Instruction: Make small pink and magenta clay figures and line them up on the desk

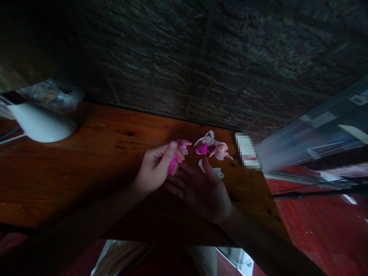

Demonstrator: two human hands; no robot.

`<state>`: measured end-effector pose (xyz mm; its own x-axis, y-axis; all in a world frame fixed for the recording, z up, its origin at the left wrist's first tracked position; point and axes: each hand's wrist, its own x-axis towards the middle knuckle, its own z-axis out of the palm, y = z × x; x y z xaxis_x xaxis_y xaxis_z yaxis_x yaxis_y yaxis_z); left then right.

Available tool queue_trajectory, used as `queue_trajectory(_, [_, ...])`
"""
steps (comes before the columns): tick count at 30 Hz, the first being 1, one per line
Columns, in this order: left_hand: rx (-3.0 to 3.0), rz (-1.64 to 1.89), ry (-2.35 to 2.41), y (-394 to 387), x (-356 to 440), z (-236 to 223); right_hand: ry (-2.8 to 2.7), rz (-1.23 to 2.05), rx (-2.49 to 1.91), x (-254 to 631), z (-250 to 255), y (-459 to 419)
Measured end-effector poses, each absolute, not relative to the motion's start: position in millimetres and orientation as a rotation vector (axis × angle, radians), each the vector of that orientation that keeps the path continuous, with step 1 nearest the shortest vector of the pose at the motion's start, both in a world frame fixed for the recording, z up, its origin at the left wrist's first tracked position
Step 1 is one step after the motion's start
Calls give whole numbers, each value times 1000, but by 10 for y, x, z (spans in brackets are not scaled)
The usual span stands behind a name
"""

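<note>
Pinched in my left hand (pixel 158 165) is a small bright pink lump (pixel 172 165) that looks like soft clay; the fingers partly cover it. My right hand (pixel 201 188) lies palm up just to its right, thumb raised and fingers stretched towards the lump, with nothing visible in the palm. Beyond the hands sit a light pink shaped piece (pixel 184 145), a magenta piece (pixel 202 149) and a pale pink piece (pixel 220 150) with pointed ends. White crumpled film (pixel 209 138) lies behind the magenta piece, and a whitish scrap (pixel 217 172) is near my right thumb.
The wooden table (pixel 71 168) meets a dark brick wall (pixel 172 76). A white rounded lamp base or jug-like object (pixel 46 122) stands left, before clear plastic bags (pixel 51 96). A blurred white packet (pixel 247 150) lies at the right corner beside a translucent panel (pixel 316 119).
</note>
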<state>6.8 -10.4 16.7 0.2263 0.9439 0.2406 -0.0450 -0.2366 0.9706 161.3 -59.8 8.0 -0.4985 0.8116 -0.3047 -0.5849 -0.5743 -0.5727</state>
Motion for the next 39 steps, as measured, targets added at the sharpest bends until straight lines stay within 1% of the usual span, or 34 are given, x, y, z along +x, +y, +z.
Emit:
queue_trajectory(2, [1182,1073,845,-19,70,230,-476,2143,-714,1616,38,-579])
queue_trajectory(5, [995,950,780,64,62,296,-506,2178,-783,1597,-48,-571])
queue_trajectory(8, [935,984,831,108,39,276,-568,2205,-920,1575,-113,-601])
queue_trajectory(9, [913,1011,860,125,29,256,-654,2212,-971,1586,-110,-614])
queue_trajectory(11, [850,1056,910,162,6,222,-997,2157,-1077,1661,-55,-631])
queue_trajectory(12, [807,1070,918,181,-5,215,-1283,2067,-1109,1729,-6,-629])
queue_trajectory(13, [760,1077,914,197,-14,220,-1564,1869,-1162,1815,52,-617])
queue_trajectory(15, [660,1082,875,214,-28,261,-1956,1268,-1298,2012,164,-558])
queue_trajectory(16, [617,1078,849,213,-33,293,-2033,948,-1411,2108,206,-516])
queue_trajectory(17, [578,1069,829,208,-37,328,-2093,700,-1514,2193,232,-469])
queue_trajectory(18, [544,1058,811,201,-40,362,-2157,529,-1616,2260,242,-424])
queue_trajectory(21, [467,1035,761,190,-54,422,-2315,259,-1814,2339,185,-329])
queue_trajectory(23, [453,1024,728,209,-65,417,-2345,127,-1868,2320,111,-309])
queue_trajectory(28, [421,1015,691,273,-61,371,-2323,-59,-1873,2260,-21,-325])
queue_trajectory(30, [385,1029,708,270,-43,375,-2326,-97,-1809,2252,-38,-324])
queue_trajectory(35, [384,1089,757,234,-18,385,-2354,-55,-1412,2201,-87,-288])
queue_trajectory(39, [424,1052,764,247,-43,370,-2457,15,-1260,2181,-189,-266])
